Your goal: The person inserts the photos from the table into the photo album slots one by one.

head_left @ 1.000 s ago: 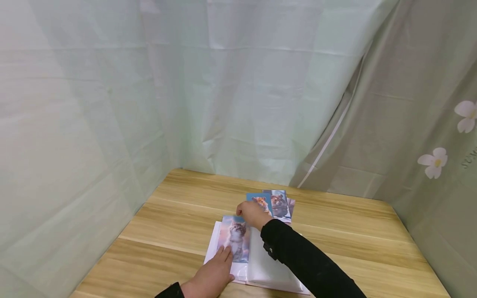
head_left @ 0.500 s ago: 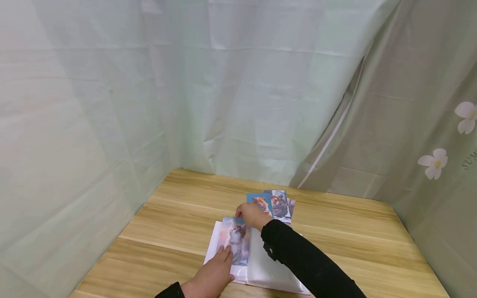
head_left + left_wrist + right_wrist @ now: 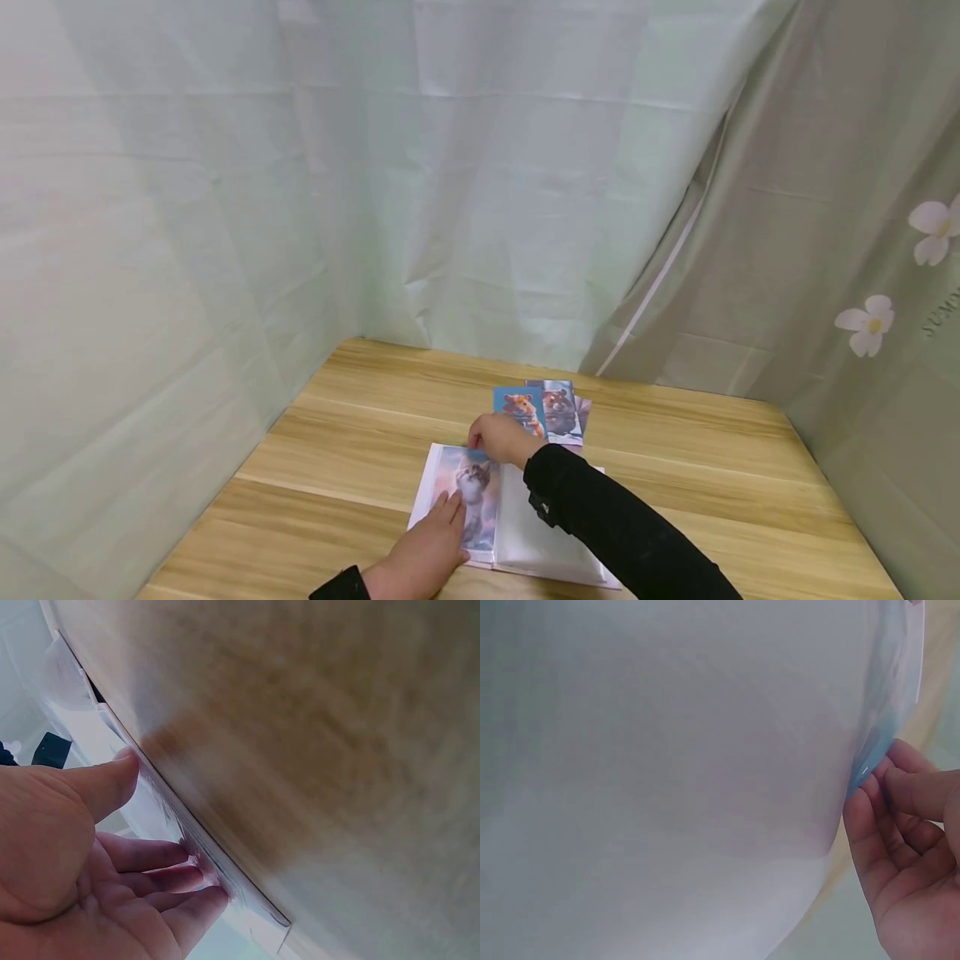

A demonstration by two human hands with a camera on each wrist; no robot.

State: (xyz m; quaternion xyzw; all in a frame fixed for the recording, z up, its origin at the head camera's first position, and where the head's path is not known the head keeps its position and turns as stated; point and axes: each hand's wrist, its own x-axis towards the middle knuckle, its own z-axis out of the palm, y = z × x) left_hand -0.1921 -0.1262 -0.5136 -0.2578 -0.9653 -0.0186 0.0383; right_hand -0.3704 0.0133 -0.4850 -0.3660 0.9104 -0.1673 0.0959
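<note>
Fingers extended and grasping nothing, my left hand (image 3: pixel 426 542) rests on the left page of the album (image 3: pixel 536 532), fingertips on the kitten card (image 3: pixel 478 500). The card lies face up on that page. At the album's far edge, my right hand (image 3: pixel 501 439) pinches the card's blue top between thumb and fingers. Beyond the album, the hamster card (image 3: pixel 520 405) overlaps the brown-animal card (image 3: pixel 560 412); a third card (image 3: pixel 584 412) shows partly behind. My black right sleeve (image 3: pixel 622 517) crosses above the album's right page.

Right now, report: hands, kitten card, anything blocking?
Left hand rests on open album. Right hand pinches top edge of kitten card. Card on album's left page. Loose cards beyond, apparently not blocking.
</note>
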